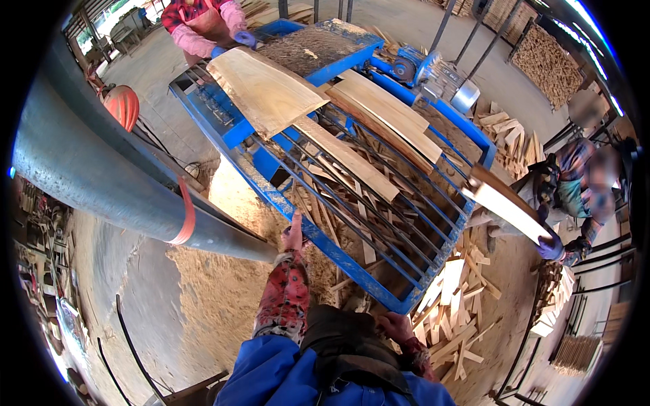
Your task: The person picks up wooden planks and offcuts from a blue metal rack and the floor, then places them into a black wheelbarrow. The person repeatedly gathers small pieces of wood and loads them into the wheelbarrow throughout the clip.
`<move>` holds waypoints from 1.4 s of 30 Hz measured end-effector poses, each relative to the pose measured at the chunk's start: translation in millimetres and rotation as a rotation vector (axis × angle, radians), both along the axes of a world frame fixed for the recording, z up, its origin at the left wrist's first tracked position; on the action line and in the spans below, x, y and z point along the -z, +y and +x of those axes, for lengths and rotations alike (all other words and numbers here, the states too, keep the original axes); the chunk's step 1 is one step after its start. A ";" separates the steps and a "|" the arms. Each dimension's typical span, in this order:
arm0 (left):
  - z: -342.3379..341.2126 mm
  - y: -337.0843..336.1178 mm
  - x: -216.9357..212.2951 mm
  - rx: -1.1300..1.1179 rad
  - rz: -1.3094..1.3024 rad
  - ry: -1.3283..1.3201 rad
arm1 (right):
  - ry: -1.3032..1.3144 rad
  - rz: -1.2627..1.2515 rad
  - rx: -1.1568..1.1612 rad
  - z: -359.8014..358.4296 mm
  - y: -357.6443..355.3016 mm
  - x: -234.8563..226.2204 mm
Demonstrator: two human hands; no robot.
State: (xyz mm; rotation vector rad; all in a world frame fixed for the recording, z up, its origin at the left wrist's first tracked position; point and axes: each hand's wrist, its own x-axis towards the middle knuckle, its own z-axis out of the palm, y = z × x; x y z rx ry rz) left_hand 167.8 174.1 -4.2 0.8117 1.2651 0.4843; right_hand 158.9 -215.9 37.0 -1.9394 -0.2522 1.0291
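Observation:
My left hand (pixel 292 237) is at the near side of the blue metal frame (pixel 325 247), closed on its edge rail. Part of its fingers is hidden. My right hand (pixel 395 327) is close to my waist, near the frame's near corner, with curled fingers; what they hold, if anything, I cannot make out. Across the frame's dark bars lie a wide pale board (pixel 267 91), a narrow wood strip (pixel 349 159) and a stack of boards (pixel 389 115). The wide board slants across the left side, its far end near a co-worker's blue-gloved hands (pixel 245 38).
On the right another person in gloves holds a long board (pixel 508 203) by one end. A thick grey pipe (pixel 122 169) slants along the left. Wood offcuts (pixel 453 298) are heaped beside the frame. Sawdust (pixel 203 284) covers the floor; a motor (pixel 440 78) sits at the far side.

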 end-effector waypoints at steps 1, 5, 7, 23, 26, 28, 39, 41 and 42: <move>0.0 1.4 4.1 0.006 0.010 0.012 | 0.034 0.001 0.010 0.3 -1.2 3.7; 4.7 2.1 7.3 0.052 0.001 0.016 | -0.095 0.030 -0.120 2.7 -14.6 20.8; 7.4 -0.9 13.4 0.019 0.034 0.027 | -0.022 0.071 -0.119 3.6 -23.2 26.6; 5.5 6.6 39.2 -0.080 -0.007 -0.064 | -1.117 -0.298 0.299 247.4 -133.1 -23.2; 5.6 2.5 29.2 -0.046 -0.028 -0.050 | -1.138 -0.477 0.110 313.1 -120.6 -15.6; 4.4 0.3 27.3 -0.014 -0.033 -0.053 | -1.289 -0.621 0.007 344.9 -114.7 2.5; -28.5 -31.6 27.2 0.040 -0.033 -0.134 | -1.251 -0.514 -0.086 413.5 -131.2 9.8; -44.7 -40.7 32.2 0.101 -0.058 -0.184 | -1.327 -0.563 -0.062 402.3 -165.5 -10.8; -52.2 -46.6 32.0 0.149 -0.051 -0.156 | -1.384 -0.589 -0.034 394.9 -183.7 -22.5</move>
